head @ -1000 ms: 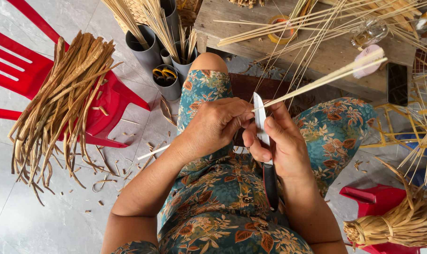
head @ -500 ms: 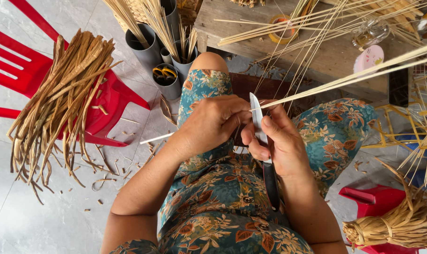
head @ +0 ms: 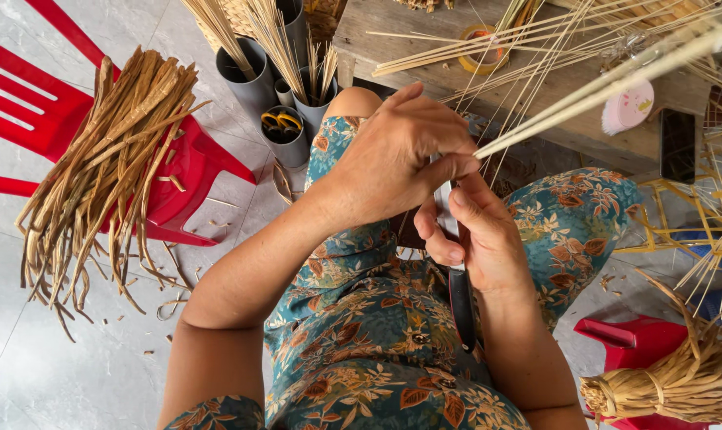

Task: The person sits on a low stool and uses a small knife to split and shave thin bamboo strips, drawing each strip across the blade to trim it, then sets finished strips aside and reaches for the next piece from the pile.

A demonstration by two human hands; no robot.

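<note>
My left hand [head: 401, 159] pinches the near end of a long pale bamboo strip [head: 616, 80] that runs up and away to the right. My right hand [head: 476, 235] grips a black-handled knife [head: 459, 299]; its blade stands up between the two hands, against the strip's end and mostly hidden by my fingers. Both hands rest over my lap in a floral teal dress [head: 361, 318].
A bundle of brown dried strips [head: 106, 159] lies across a red plastic chair [head: 35, 111] at left. Grey tubes [head: 257, 80] with sticks and scissors stand ahead. A wooden table [head: 425, 48] carries thin splints and a tape roll [head: 482, 48]. A tied straw bundle [head: 679, 382] sits at bottom right.
My left hand has slid up along the strip and now covers most of the knife blade. The strip has been drawn away to the right, its near end now at my fingertips.
</note>
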